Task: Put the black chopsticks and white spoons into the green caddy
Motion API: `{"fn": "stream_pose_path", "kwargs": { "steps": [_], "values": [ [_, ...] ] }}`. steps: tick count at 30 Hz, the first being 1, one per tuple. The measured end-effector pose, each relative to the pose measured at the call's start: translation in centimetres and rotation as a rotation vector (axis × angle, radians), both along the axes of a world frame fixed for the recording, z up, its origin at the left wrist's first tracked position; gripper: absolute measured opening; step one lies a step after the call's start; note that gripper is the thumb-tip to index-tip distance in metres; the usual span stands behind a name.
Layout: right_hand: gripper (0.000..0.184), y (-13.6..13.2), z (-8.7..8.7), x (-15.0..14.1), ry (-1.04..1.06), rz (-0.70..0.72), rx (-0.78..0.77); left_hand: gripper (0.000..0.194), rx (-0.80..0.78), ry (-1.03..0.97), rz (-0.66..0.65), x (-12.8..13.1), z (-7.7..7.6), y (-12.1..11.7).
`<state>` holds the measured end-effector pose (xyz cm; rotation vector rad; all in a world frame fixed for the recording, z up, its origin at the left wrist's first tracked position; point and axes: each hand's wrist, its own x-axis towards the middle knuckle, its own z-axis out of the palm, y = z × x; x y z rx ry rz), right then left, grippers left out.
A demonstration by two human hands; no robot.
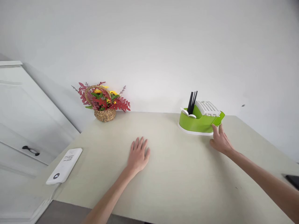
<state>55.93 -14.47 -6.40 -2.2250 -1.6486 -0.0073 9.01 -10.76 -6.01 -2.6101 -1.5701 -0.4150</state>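
My left hand point(138, 156) lies palm down on the pale tabletop point(173, 180), fingers stretched out, with nothing in it. At the back right stands a green and white utensil holder point(198, 123) on a white base. My right hand point(220, 138) grips the rim at its right end, thumb and fingers closed there; some fingers are partly hidden. Two black chopsticks or similar sticks point(192, 102) stand upright in the left compartment. White spoon-like pieces point(188, 113) lean over its front rim. A white slotted rack point(208, 108) tops the middle.
A wicker basket point(105, 115) of red and yellow artificial-looking flowers stands at the back left. Near the left edge lies a white device point(64, 166) with a cable. A white cabinet point(28, 115) is at the left. Part of a black object point(292, 180) shows at the right.
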Motion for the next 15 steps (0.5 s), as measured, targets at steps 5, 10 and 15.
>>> {"fn": "stream_pose_path", "kwargs": {
  "steps": [5, 10, 15],
  "values": [
    [0.098, 0.1, 0.3, -3.3, 0.074, 0.058, 0.065, 0.06, 0.0, 0.016, 0.006, -0.1, 0.2, 0.1],
    [0.094, -0.7, 0.6, -6.5, 0.11, 0.066, 0.087, 0.06, -0.01, 0.022, 0.014, -0.1, 0.2, 0.1],
    [0.086, -2.1, 1.3, -10.4, 0.158, 0.07, 0.092, 0.06, -0.016, 0.012, 0.012, -0.2, 0.2, 0.1]
  ]
}}
